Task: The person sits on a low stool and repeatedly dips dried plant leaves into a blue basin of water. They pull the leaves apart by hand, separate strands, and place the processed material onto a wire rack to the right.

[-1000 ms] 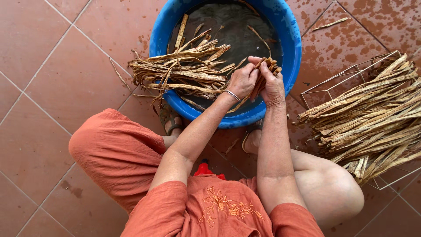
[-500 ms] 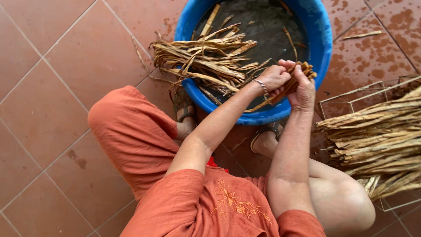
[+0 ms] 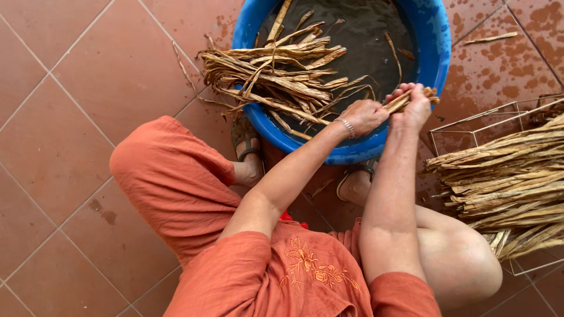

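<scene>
Tan dried strips, a small bunch, are sitting gripped between both hands over the near-right rim of the blue basin. Left hand is closing its fingers round the near end of the bunch, a bead bracelet showing on that wrist. Right hand is wrapping tight round the same bunch just beside the left, strip ends poking out past it to the right. Both fists are touching each other.

Basin is holding dark murky water with a few loose strips floating. A bigger pile of strips is lying across its left rim, half in the basin, ends hanging out over the floor, near the left hand but apart from it.

Right of the hands, a wire basket is holding a thick stack of the same strips, well apart from the held bunch.

Person is squatting in orange clothes, sandalled feet against the basin's near wall. Floor is terracotta tile, wet and speckled near the basket, with one stray strip lying beyond the basin.
</scene>
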Demonstrator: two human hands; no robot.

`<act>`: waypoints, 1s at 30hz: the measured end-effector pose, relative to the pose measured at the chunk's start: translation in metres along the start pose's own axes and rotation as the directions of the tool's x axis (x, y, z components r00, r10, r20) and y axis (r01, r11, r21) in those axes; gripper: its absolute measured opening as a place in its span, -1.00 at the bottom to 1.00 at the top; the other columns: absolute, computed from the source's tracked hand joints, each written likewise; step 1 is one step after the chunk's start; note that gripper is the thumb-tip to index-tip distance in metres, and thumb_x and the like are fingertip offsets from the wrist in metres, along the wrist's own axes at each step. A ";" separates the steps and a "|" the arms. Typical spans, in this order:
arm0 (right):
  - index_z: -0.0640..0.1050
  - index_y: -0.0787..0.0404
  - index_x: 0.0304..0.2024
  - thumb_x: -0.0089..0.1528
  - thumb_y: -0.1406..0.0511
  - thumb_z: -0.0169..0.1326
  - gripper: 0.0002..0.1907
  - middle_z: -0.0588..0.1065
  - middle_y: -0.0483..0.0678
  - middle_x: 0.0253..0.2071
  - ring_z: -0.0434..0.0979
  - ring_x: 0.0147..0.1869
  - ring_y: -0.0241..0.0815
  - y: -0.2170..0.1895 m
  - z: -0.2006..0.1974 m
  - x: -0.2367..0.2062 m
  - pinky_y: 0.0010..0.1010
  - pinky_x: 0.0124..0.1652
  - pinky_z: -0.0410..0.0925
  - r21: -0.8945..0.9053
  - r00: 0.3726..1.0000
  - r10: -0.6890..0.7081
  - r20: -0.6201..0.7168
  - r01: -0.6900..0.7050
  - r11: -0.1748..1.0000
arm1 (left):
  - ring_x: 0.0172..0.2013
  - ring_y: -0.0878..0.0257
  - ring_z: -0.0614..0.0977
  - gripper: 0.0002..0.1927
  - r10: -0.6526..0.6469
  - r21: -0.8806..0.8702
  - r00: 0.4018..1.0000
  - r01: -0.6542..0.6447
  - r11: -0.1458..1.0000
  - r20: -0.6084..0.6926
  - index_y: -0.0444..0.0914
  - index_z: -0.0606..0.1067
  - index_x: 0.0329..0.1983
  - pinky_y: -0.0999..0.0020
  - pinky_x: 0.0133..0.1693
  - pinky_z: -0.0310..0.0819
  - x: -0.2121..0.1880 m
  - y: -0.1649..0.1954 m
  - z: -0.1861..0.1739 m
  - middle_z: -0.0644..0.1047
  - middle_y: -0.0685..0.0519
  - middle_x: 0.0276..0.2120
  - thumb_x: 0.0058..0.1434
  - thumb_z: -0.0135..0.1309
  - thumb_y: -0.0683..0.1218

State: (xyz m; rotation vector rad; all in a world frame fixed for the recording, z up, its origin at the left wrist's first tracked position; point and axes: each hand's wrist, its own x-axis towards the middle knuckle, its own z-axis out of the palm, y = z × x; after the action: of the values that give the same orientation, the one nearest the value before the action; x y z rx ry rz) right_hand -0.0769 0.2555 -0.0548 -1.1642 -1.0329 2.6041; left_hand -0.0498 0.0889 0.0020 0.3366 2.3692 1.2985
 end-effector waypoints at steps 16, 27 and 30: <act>0.46 0.18 -0.51 0.28 0.32 -0.03 -0.76 0.38 -0.14 -0.64 0.31 -0.69 -0.29 -0.099 -0.041 0.052 -0.36 -0.63 0.27 -0.060 0.920 -0.257 -0.297 0.251 0.966 | -0.44 -0.12 0.60 -0.82 0.241 0.126 0.969 -0.247 0.961 0.062 -0.15 0.40 -0.23 -0.03 -0.35 0.48 -0.098 -0.037 -0.026 0.54 -0.08 -0.52 0.40 -0.17 0.01; 0.53 0.33 -0.50 0.06 0.52 0.06 -0.93 0.48 0.01 -0.64 0.35 -0.70 -0.27 -0.169 -0.076 0.076 -0.33 -0.71 0.37 -0.139 0.787 -0.459 -0.413 0.443 0.886 | -0.40 -0.07 0.62 -0.84 0.315 0.184 0.946 -0.324 0.928 0.075 -0.17 0.39 -0.24 0.00 -0.34 0.50 -0.107 -0.028 -0.040 0.56 -0.06 -0.47 0.38 -0.14 -0.02; 0.51 0.29 -0.50 0.08 0.48 0.01 -0.92 0.45 -0.04 -0.65 0.35 -0.70 -0.27 -0.183 -0.087 0.079 -0.31 -0.69 0.39 -0.156 0.778 -0.463 -0.425 0.441 0.884 | -0.38 -0.05 0.63 -0.84 0.397 0.195 0.917 -0.395 0.898 0.033 -0.18 0.37 -0.27 0.04 -0.34 0.51 -0.109 -0.031 -0.038 0.53 -0.05 -0.46 0.39 -0.15 -0.04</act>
State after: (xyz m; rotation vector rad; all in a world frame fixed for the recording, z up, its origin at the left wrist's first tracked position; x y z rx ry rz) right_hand -0.1025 0.4700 -0.0314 -1.2562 -1.1015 1.8300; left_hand 0.0287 0.0002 0.0208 0.9193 2.5285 1.2247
